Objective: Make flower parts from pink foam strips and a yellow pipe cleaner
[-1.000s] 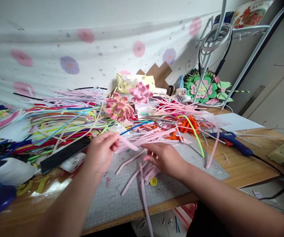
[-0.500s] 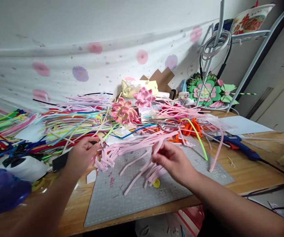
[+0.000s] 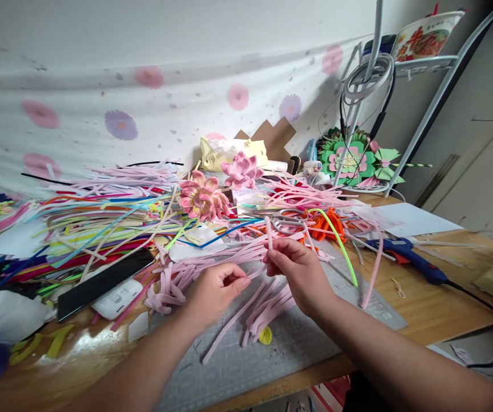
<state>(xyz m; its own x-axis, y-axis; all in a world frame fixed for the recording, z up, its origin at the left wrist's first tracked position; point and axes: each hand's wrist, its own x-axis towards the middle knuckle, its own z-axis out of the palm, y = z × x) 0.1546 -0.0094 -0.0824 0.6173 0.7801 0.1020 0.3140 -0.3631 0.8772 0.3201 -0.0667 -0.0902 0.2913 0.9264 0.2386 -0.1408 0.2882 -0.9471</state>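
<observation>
Pink fuzzy strip [image 3: 269,230] is in the air above the cutting mat [image 3: 225,377], between both hands. Right hand [image 3: 300,274]: thumb and fingertips pinching it. Left hand [image 3: 218,293]: fingertips look closed on the lower part, near its thumb tip; the exact contact is tucked in, can't confirm.

Orientation: no single straight axis. Upper end stands nearly vertical out of the right pinch, tip up, tilted slightly left. Lower stretch runs down-left at a shallow slope to the left fingertips. Looks like one piece bent at the right pinch, but fingers cover the bend, so can't tell for sure.

My read on the hold: soft, bendy stock, so two close pinches control the bend better than one. Fingertips rather than palm, probably for fine shaping.

Just below the hands: bundle of short pink strips [image 3: 267,315] on the mat, a longer loose strip [image 3: 229,329] slanting at its left, yellow coil [image 3: 265,335] at its near end. Likely kept there for short reach.

Behind the hands: bunch of pink strips [image 3: 216,257] lying mostly crosswise. Bent pink pieces [image 3: 167,289] heaped by the mat's left edge.

Further back: two pink flowers [image 3: 203,197], scissors [image 3: 289,223], orange bundle [image 3: 327,226]. Glue gun [image 3: 401,257] lies right of the mat, cord running off right, probably to keep it out of the work area. Phone [image 3: 104,286] lies left of the mat.
</observation>
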